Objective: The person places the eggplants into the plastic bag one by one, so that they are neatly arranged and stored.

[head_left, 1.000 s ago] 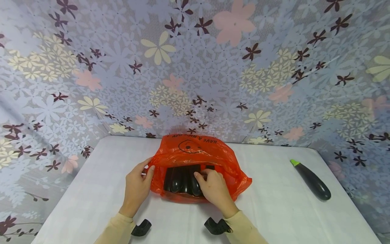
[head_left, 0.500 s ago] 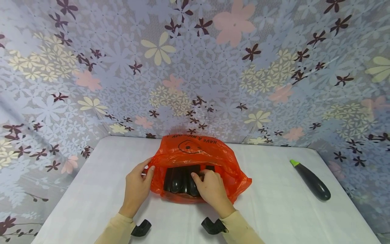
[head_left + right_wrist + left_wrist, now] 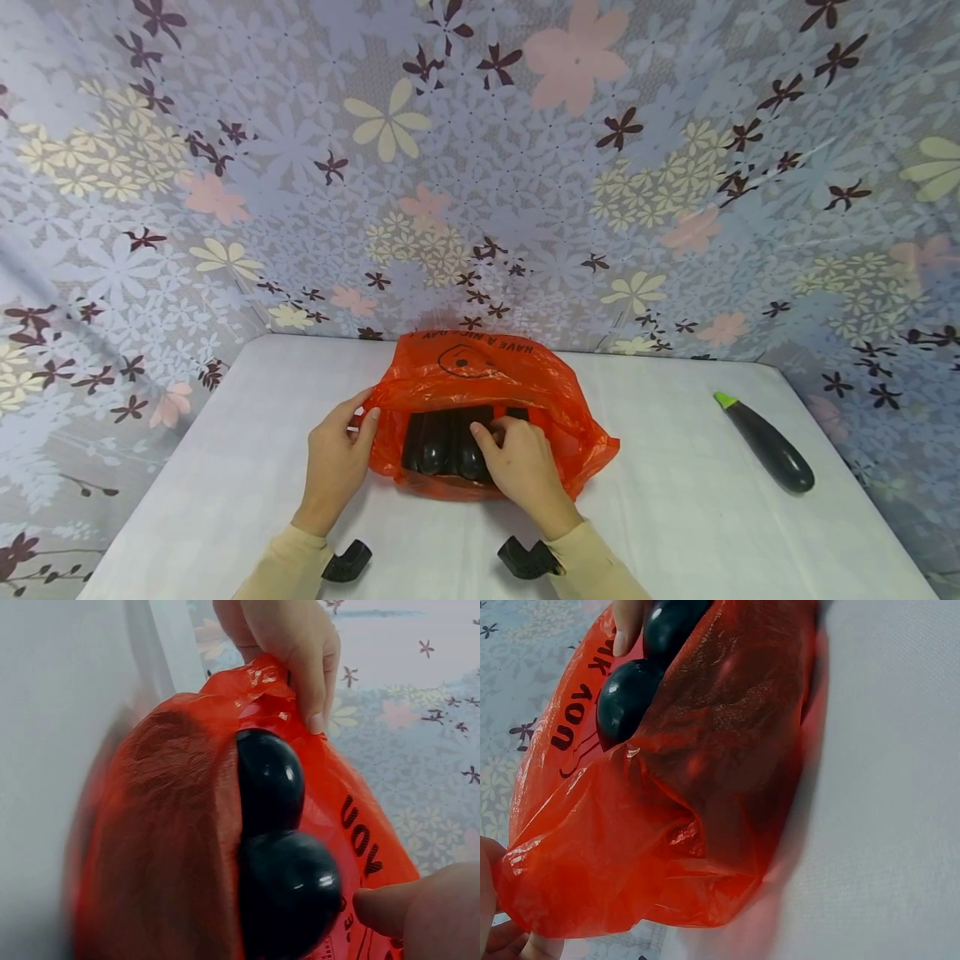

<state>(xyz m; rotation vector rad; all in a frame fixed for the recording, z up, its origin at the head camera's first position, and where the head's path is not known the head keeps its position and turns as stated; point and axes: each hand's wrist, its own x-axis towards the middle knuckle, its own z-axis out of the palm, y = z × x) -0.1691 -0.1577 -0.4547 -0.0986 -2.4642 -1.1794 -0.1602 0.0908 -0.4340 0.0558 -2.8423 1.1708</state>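
Observation:
A thin red plastic bag point(image 3: 487, 387) lies on the table with its mouth toward me. Inside it several glossy dark eggplants point(image 3: 433, 454) lie side by side, blunt ends facing me. My left hand point(image 3: 335, 462) pinches the bag's left edge between thumb and fingers, seen too in the right wrist view. Reaching into the mouth, my right hand point(image 3: 525, 467) holds the rightmost eggplant point(image 3: 471, 458), thumb on its upper side; the other fingers are mostly hidden. In the left wrist view, the bag's front wall point(image 3: 727, 735) covers much of the eggplants.
One more eggplant point(image 3: 772, 446) with a bright green stem end lies apart on the right of the white-covered table point(image 3: 660, 533). A flower-patterned cloth point(image 3: 480, 167) stands behind and at the sides. Black devices point(image 3: 525, 557) sit at both wrists.
My right hand has shifted slightly left, and the rightmost eggplant has slid left against the others. The left hand keeps its hold on the bag's edge.

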